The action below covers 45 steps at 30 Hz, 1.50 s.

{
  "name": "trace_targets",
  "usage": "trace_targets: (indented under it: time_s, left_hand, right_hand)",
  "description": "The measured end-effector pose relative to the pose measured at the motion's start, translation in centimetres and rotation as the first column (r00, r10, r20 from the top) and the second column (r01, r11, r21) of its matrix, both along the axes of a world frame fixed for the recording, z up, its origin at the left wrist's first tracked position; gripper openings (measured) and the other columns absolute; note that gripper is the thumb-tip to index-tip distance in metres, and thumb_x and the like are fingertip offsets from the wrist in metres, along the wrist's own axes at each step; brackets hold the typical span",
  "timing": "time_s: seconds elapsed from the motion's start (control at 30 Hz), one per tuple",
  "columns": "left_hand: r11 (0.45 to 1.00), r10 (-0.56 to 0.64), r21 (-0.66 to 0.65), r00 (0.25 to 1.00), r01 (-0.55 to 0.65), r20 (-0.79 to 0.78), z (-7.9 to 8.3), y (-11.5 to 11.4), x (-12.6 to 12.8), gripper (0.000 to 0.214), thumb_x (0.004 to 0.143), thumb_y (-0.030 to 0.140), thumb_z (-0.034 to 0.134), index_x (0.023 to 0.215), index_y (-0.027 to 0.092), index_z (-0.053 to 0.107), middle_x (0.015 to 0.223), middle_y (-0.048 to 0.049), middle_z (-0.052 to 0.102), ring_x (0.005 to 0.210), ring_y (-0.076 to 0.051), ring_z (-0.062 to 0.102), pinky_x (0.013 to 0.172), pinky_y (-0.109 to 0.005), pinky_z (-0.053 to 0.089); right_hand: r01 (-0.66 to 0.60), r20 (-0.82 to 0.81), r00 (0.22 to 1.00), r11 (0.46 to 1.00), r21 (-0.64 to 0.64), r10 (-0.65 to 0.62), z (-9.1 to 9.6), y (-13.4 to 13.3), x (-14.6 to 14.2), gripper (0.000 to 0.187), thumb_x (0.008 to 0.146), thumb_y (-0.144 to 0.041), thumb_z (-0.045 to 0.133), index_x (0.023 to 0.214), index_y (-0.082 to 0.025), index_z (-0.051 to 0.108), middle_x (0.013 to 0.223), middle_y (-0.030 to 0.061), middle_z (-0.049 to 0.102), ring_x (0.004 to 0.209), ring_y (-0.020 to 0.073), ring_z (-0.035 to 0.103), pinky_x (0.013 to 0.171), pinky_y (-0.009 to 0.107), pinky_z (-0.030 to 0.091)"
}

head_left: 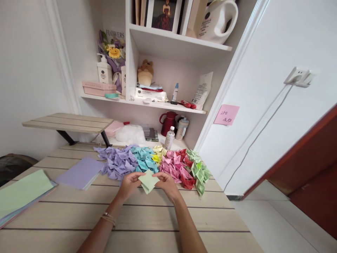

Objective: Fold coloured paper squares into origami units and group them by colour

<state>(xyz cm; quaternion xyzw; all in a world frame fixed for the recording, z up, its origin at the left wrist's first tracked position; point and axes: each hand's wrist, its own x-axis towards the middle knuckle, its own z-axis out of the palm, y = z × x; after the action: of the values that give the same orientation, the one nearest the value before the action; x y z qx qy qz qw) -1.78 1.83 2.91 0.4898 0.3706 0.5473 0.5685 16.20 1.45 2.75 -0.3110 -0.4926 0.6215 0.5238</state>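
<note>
Between my two hands is a small piece of folded light green paper (pixel 149 182), held over the desk with one corner pointing toward me. My left hand (pixel 131 184) pinches its left corner, thumb and fingers closed. On the opposite corner, my right hand (pixel 166 184) grips the paper the same way. Just beyond my hands lie heaps of folded paper pieces grouped by colour: purple (pixel 118 163), blue (pixel 144 159), yellow (pixel 157 157), pink (pixel 172 167), red (pixel 188 181) and green (pixel 200 172).
Purple sheets (pixel 80 172) and a stack of green-topped paper (pixel 25 191) lie on the left of the slatted desk (pixel 147 221). A raised wooden stand (pixel 68 122) is at the back left. A clear bottle (pixel 169 138) and red jug (pixel 167 123) stand behind the heaps.
</note>
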Motion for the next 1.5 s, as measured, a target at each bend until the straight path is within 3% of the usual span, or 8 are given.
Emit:
trace_targets:
  time_s: [0.27, 0.43, 0.6, 0.77, 1.03, 1.13, 1.3, 1.5]
  left_hand:
    - [0.990, -0.139, -0.010, 0.990, 0.138, -0.023, -0.2, 0.4, -1.1, 0.033, 0.045, 0.019, 0.079, 0.075, 0.013, 0.067, 0.077, -0.0061, 0.072, 0.069, -0.019, 0.066, 0.063, -0.027, 0.051]
    - [1.000, -0.031, -0.003, 0.989, 0.031, -0.143, -0.1, 0.3, -1.1, 0.022, 0.048, 0.029, 0.077, 0.060, 0.014, 0.066, 0.067, -0.0034, 0.070, 0.061, -0.017, 0.063, 0.058, -0.025, 0.050]
    - [1.000, 0.022, 0.008, 0.991, -0.021, -0.130, 0.0, 0.2, -0.5, 0.023, 0.060, 0.034, 0.070, 0.073, 0.017, 0.062, 0.061, 0.0006, 0.066, 0.055, -0.015, 0.060, 0.050, -0.024, 0.048]
    - [0.995, 0.011, 0.095, 0.989, 0.003, -0.146, -0.3, 0.1, -0.5, 0.022, 0.067, 0.034, 0.063, 0.078, 0.016, 0.063, 0.069, -0.0018, 0.065, 0.064, -0.016, 0.060, 0.057, -0.025, 0.049]
    - [0.999, -0.031, 0.028, 0.988, 0.036, -0.154, -0.1, -0.4, 0.4, 0.025, 0.065, 0.036, 0.066, 0.079, 0.015, 0.067, 0.074, -0.0049, 0.068, 0.068, -0.019, 0.062, 0.062, -0.027, 0.051]
    - [0.998, -0.059, 0.002, 0.992, 0.060, -0.114, 0.2, -0.6, 0.7, 0.026, 0.063, 0.037, 0.068, 0.078, 0.016, 0.067, 0.079, -0.0056, 0.069, 0.077, -0.021, 0.063, 0.070, -0.030, 0.051]
    - [0.991, -0.121, -0.060, 0.993, 0.122, 0.015, 0.6, -0.9, 0.8, 0.044, 0.058, 0.047, 0.069, 0.088, 0.015, 0.066, 0.088, -0.0074, 0.070, 0.083, -0.024, 0.063, 0.071, -0.031, 0.050]
    - [0.983, 0.027, -0.183, 0.998, -0.017, 0.055, 0.1, -0.4, 0.9, 0.043, 0.061, 0.041, 0.069, 0.092, 0.013, 0.064, 0.073, -0.0063, 0.071, 0.064, -0.020, 0.064, 0.054, -0.025, 0.050]
  right_hand:
    - [0.002, 0.098, 0.995, 0.999, -0.033, 0.002, 0.5, -0.1, 1.4, 0.028, 0.054, -0.028, 0.077, 0.078, -0.014, 0.070, 0.065, 0.0021, 0.067, 0.061, 0.0138, 0.061, 0.064, 0.028, 0.050]
    - [0.036, 0.155, 0.987, 0.999, 0.018, -0.039, 0.5, 0.1, 1.4, 0.025, 0.058, -0.035, 0.074, 0.070, -0.014, 0.068, 0.057, 0.0000, 0.063, 0.053, 0.0115, 0.056, 0.054, 0.024, 0.049]
    - [0.136, 0.108, 0.984, 0.988, 0.072, -0.144, 0.4, 0.3, 0.7, 0.029, 0.059, -0.039, 0.073, 0.075, -0.017, 0.061, 0.050, -0.0056, 0.055, 0.044, 0.0085, 0.050, 0.045, 0.020, 0.045]
    - [0.225, 0.131, 0.961, 0.964, 0.142, -0.243, 0.2, 0.4, 0.1, 0.028, 0.062, -0.040, 0.070, 0.072, -0.015, 0.062, 0.058, -0.0013, 0.059, 0.050, 0.0098, 0.051, 0.044, 0.019, 0.041]
    - [0.289, 0.040, 0.953, 0.941, 0.176, -0.301, -0.3, 0.4, -0.7, 0.043, 0.062, -0.035, 0.071, 0.100, -0.019, 0.058, 0.077, 0.0038, 0.064, 0.067, 0.0175, 0.060, 0.058, 0.028, 0.048]
    - [0.321, 0.116, 0.925, 0.909, 0.265, -0.361, 0.0, 0.0, -1.1, 0.036, 0.066, -0.033, 0.068, 0.098, -0.019, 0.060, 0.076, 0.0044, 0.064, 0.068, 0.0178, 0.060, 0.057, 0.026, 0.047]
    - [0.106, 0.356, 0.860, 0.810, 0.576, -0.366, 1.2, -1.1, -1.0, 0.022, 0.071, -0.029, 0.065, 0.091, -0.021, 0.067, 0.090, 0.0068, 0.065, 0.088, 0.0212, 0.057, 0.076, 0.032, 0.045]
    - [0.059, 0.385, 0.836, 0.763, 0.644, -0.391, 2.0, -1.4, -0.5, 0.022, 0.081, -0.026, 0.052, 0.098, -0.025, 0.065, 0.103, 0.0071, 0.062, 0.101, 0.0210, 0.053, 0.088, 0.038, 0.039]
